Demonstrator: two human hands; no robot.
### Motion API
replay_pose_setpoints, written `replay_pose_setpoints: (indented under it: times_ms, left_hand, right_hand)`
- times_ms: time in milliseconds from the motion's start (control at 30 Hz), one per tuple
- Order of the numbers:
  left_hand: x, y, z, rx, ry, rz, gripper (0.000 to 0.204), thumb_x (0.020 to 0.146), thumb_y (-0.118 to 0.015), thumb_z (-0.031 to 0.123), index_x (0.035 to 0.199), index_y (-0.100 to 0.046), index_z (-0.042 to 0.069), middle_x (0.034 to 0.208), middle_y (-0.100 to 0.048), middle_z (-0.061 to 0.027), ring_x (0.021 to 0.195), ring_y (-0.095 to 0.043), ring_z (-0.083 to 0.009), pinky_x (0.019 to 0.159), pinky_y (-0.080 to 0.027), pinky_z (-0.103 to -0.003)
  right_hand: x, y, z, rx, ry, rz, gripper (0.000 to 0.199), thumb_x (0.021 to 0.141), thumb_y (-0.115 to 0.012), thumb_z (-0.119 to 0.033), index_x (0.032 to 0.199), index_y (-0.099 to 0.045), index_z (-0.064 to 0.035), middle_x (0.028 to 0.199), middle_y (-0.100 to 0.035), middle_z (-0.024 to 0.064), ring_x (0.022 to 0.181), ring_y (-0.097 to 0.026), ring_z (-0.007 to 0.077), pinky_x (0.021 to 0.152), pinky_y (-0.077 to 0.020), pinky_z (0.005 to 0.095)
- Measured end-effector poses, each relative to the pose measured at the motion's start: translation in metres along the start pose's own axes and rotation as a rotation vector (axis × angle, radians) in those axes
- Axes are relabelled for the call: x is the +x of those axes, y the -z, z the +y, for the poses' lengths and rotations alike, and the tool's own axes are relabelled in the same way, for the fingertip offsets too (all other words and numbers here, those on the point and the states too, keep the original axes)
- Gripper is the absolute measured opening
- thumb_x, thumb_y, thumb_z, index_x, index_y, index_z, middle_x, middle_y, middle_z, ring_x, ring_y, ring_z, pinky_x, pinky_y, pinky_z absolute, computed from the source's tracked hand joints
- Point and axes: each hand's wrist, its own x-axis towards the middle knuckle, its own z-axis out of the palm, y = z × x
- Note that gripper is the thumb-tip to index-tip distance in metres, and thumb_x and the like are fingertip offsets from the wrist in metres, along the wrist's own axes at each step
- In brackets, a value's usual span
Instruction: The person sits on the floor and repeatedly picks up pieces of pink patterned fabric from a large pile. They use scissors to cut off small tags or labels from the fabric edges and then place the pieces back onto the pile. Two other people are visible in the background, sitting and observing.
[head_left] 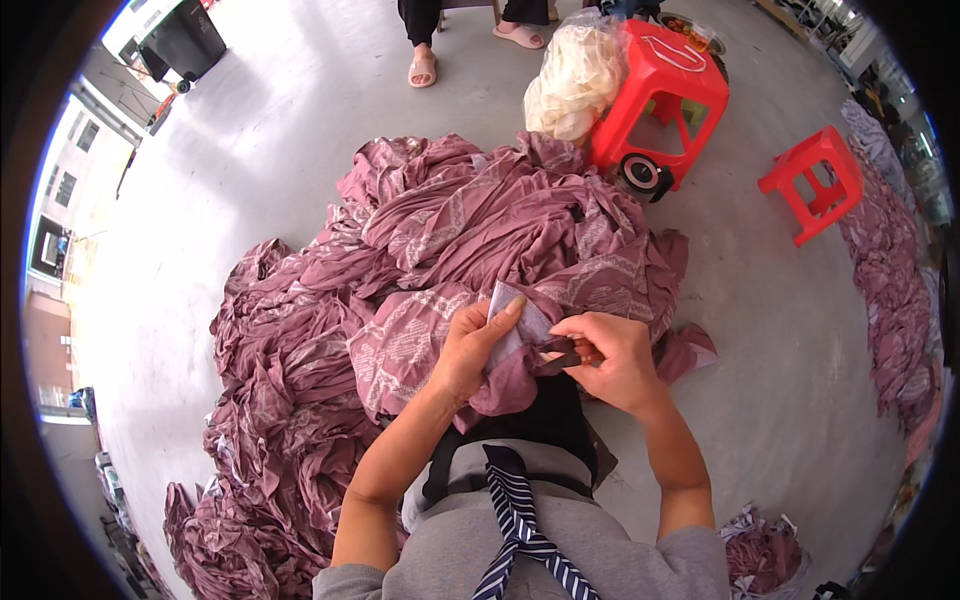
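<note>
A corner of mauve patterned fabric [425, 325] is pinched in my left hand [475, 345], the thumb pressing on its pale lavender underside. Close beside it, my right hand [612, 358] is closed around a small dark tool [560, 352] that looks like thread snips. The tool's tip meets the fabric edge; its exact shape is partly hidden by my fingers. The held cloth runs across my lap into a big crumpled heap of the same fabric [300, 330] in front and to the left.
Beyond the heap stand a red plastic stool [665, 90] and a clear bag of cream material [578, 80]. A smaller red stool [815, 185] is at the right, near more piled fabric [885, 290]. A seated person's feet [422, 68] show at the far side.
</note>
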Motion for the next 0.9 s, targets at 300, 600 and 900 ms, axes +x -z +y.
replay_pose_setpoints:
  times_ms: [300,600,900]
  left_hand:
    - [-0.001,0.003,-0.001,0.145,-0.075,0.028,0.028,0.094,-0.058,0.027,0.088,-0.067,0.002,0.075,-0.062,0.0036,0.062,-0.050,-0.0017,0.054,-0.039,-0.018]
    - [0.004,0.003,-0.004,-0.055,0.002,0.046,0.025,0.095,-0.057,0.025,0.090,-0.067,0.003,0.079,-0.067,-0.0013,0.066,-0.060,-0.0058,0.060,-0.047,-0.020]
    - [0.005,0.003,-0.002,-0.109,0.057,0.064,0.023,0.095,-0.056,0.023,0.087,-0.066,0.004,0.078,-0.067,-0.0022,0.063,-0.061,-0.0069,0.057,-0.048,-0.020]
  right_hand:
    - [-0.006,-0.018,0.013,0.308,-0.339,0.034,0.017,0.078,-0.073,-0.008,0.080,-0.057,-0.0044,0.062,-0.050,-0.0057,0.054,-0.043,0.0036,0.050,-0.0342,0.0201]
    - [-0.012,-0.004,0.020,0.235,-0.185,0.107,0.030,0.083,-0.070,-0.022,0.101,-0.056,-0.0031,0.070,-0.058,0.0044,0.060,-0.054,0.0075,0.056,-0.0447,0.0219]
    - [-0.022,-0.002,0.026,0.020,-0.056,0.028,0.025,0.080,-0.073,-0.021,0.090,-0.058,-0.0032,0.066,-0.057,0.0056,0.055,-0.058,0.0146,0.052,-0.0475,0.0260]
